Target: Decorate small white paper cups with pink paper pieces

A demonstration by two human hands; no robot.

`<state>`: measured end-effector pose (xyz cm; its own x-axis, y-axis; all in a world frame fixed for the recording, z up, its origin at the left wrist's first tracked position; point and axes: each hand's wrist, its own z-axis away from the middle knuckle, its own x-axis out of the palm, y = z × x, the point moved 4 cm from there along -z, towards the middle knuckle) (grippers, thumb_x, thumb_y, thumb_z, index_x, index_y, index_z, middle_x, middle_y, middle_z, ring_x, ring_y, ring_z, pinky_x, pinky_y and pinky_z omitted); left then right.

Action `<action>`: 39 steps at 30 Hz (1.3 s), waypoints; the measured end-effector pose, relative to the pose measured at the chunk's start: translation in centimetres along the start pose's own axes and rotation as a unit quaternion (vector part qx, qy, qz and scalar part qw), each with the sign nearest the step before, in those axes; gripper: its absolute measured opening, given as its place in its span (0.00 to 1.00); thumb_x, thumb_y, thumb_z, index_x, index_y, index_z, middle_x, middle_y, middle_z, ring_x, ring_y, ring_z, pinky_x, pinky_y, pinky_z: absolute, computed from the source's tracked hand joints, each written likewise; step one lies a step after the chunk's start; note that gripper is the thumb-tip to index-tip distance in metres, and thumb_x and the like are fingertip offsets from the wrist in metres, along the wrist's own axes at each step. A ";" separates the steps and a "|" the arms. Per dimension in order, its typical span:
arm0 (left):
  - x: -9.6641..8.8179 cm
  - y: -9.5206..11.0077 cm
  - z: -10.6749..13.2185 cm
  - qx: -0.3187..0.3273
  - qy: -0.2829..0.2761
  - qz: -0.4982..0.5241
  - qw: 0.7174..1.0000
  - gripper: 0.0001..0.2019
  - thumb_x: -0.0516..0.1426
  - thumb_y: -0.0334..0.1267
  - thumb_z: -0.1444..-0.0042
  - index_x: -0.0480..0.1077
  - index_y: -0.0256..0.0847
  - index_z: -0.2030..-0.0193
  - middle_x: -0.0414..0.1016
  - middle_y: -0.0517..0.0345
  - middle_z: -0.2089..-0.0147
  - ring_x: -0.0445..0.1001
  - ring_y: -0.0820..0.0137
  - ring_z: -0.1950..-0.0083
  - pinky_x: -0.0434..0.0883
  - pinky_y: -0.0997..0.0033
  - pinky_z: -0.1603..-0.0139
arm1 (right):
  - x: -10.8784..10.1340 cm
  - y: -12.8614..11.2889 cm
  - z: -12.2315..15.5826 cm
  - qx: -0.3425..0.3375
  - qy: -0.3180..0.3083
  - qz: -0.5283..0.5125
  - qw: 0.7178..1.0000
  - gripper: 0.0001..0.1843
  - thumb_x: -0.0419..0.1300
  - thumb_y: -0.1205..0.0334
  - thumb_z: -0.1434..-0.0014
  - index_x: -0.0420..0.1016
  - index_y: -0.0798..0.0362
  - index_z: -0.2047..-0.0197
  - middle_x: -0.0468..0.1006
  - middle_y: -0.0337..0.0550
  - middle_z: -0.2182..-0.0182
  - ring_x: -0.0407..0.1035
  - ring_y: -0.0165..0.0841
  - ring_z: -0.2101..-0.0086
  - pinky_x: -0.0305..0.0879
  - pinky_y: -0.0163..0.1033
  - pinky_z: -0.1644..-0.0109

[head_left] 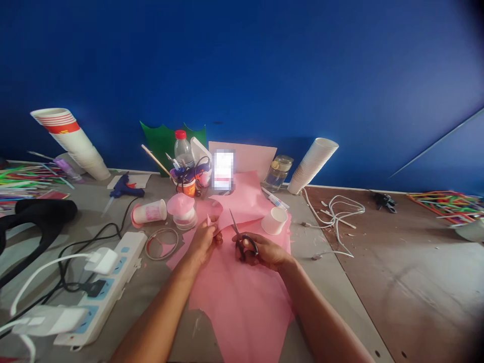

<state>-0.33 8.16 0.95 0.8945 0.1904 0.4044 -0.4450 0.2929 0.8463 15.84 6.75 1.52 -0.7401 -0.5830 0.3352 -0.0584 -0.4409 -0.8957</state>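
Gripping scissors [242, 248], the right hand [266, 252] sits beside pink paper [214, 212] pinched by the left hand [202, 242].

Bright, even light leaves only a soft shadow beneath the right hand [262, 251]. The wide lens bends the edges, and the right corners darken.

The upright screen [224, 170] is pixelated, nothing readable there! The right hand [264, 251] wraps the scissors [234, 225], hiding much of the finger loops; the left hand [202, 241] covers most of the pink paper scrap [208, 220]; and the coloured straws [26, 179] run off the left edge!
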 end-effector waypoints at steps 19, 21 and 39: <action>-0.1 -0.2 -0.2 0.019 0.030 -0.032 0.999 0.19 0.63 0.38 0.60 0.62 0.39 0.61 0.60 0.72 0.85 0.59 0.78 0.86 0.58 0.78 0.84 | 0.5 0.3 -0.4 0.001 0.009 -0.030 0.999 0.25 0.61 0.44 0.45 0.67 0.57 0.55 0.76 0.42 0.73 0.58 0.22 0.83 0.50 0.33 0.77; 0.1 0.0 0.0 0.014 0.026 -0.027 0.999 0.18 0.63 0.37 0.60 0.62 0.40 0.63 0.59 0.72 0.86 0.58 0.78 0.86 0.58 0.78 0.84 | 0.5 0.2 -0.3 -0.002 0.010 -0.024 1.000 0.26 0.61 0.43 0.46 0.67 0.57 0.55 0.76 0.42 0.73 0.58 0.22 0.83 0.49 0.33 0.78; 0.3 0.2 0.4 -0.029 -0.007 0.019 0.999 0.16 0.63 0.37 0.61 0.60 0.41 0.68 0.56 0.73 0.83 0.55 0.81 0.83 0.56 0.79 0.82 | 0.7 0.1 -0.3 -0.013 0.013 -0.002 1.000 0.26 0.59 0.43 0.44 0.68 0.58 0.53 0.75 0.42 0.74 0.59 0.23 0.82 0.47 0.32 0.78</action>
<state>-0.11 7.91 1.43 0.8771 0.1891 0.4415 -0.4803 0.3400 0.8085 15.09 6.50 1.53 -0.7569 -0.5637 0.3308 -0.0774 -0.4253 -0.9017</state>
